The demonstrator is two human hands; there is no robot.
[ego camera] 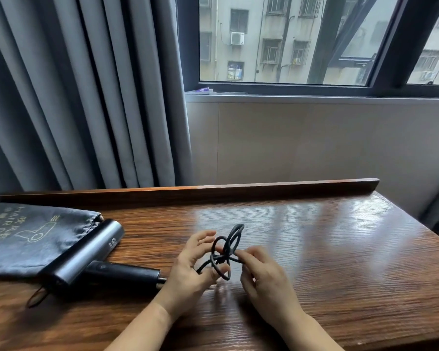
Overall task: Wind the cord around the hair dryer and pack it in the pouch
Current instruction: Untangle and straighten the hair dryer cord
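A dark grey hair dryer [86, 257] lies on the wooden table [340, 249] at the left, its handle pointing right. Its black cord [227, 249] is bunched in loose loops between my hands, just above the table. My left hand [190, 272] has loops of the cord round its curled fingers. My right hand [261, 269] pinches the cord where the loops cross. A dark fabric pouch [28, 239] with a gold dryer print lies flat at the far left, partly under the dryer's barrel, its drawstring mouth facing right.
A raised wooden ledge [213, 190] runs along the table's back edge. Grey curtains [86, 97] hang behind at the left, with a window [289, 39] at the right. The pouch's drawstring loop [36, 297] lies near the front left.
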